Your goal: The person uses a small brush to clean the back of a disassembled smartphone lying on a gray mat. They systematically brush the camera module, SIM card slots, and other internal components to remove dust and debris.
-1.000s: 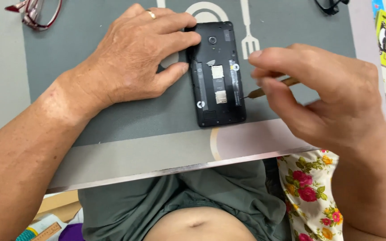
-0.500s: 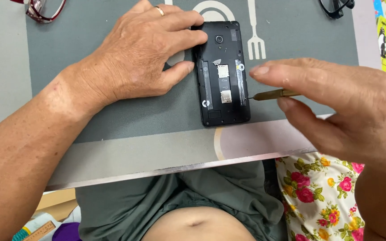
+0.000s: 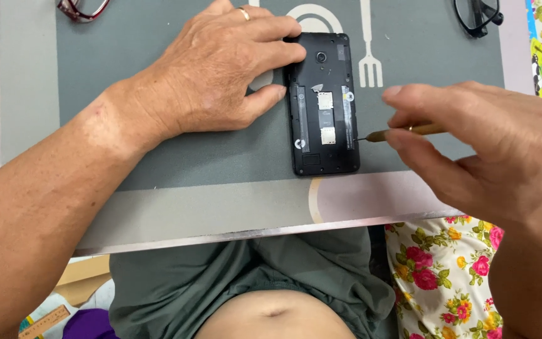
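The black phone, its back cover off and its inner parts bare, lay upright in the head view on a grey placemat printed with a white plate and fork, near the mat's front edge. Two small pale metal slots sat one above the other in the middle of the open back, and a round camera lens showed near its top end. The left hand lay flat on the mat just beside the phone, palm down, a ring on one finger, with the fingers spread loosely and pressed against the phone's upper left edge and corner, steadying it rather than gripping it. The right hand hovered at the phone's right side, thumb and fingers pinched close around a slim screwdriver with a brassy handle. The tool lay nearly level, and its thin dark tip met the lower right edge of the phone; whether it sat in a screw head was too small to tell. Red-framed glasses rested at the mat's far left corner, and dark-framed glasses at the far right. A floral cloth hung below the table edge by the right forearm.
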